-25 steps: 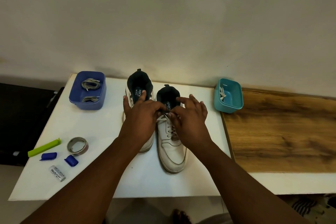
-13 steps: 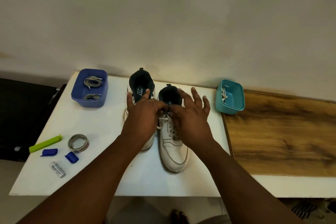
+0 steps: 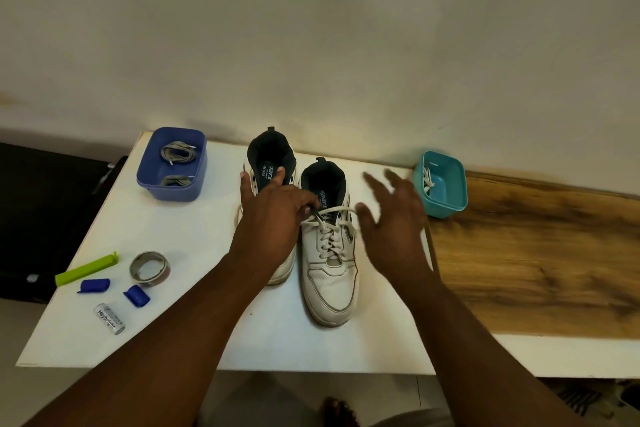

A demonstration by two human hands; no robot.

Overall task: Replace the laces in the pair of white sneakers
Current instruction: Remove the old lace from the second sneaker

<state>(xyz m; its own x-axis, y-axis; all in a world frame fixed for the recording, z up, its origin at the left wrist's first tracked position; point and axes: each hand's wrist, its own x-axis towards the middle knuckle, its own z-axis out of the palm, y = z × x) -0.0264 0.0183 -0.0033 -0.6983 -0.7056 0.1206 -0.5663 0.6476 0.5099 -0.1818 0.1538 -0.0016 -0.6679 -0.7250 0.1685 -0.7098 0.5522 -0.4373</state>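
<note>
Two white sneakers stand side by side on the white table (image 3: 180, 229), toes toward me. The right sneaker (image 3: 330, 284) still carries a white lace (image 3: 329, 229). The left sneaker (image 3: 268, 163) is mostly covered by my left hand (image 3: 273, 218), which lies across it and pinches the lace end at the right sneaker's tongue. My right hand (image 3: 391, 222) hovers just right of the right sneaker with fingers spread, blurred, holding nothing. A blue tub (image 3: 172, 165) at the back left holds grey laces (image 3: 178, 154). A teal tub (image 3: 443, 184) at the back right holds a white lace.
At the table's front left lie a green clip (image 3: 86, 269), a roll of tape (image 3: 149, 269), two small blue caps (image 3: 94, 285) and a battery (image 3: 109, 319). A wooden surface (image 3: 536, 263) adjoins the table on the right. A wall stands close behind.
My right hand has let go of the lace at the tongue and swung out to the right, fingers spread. My left hand stays on the lace.
</note>
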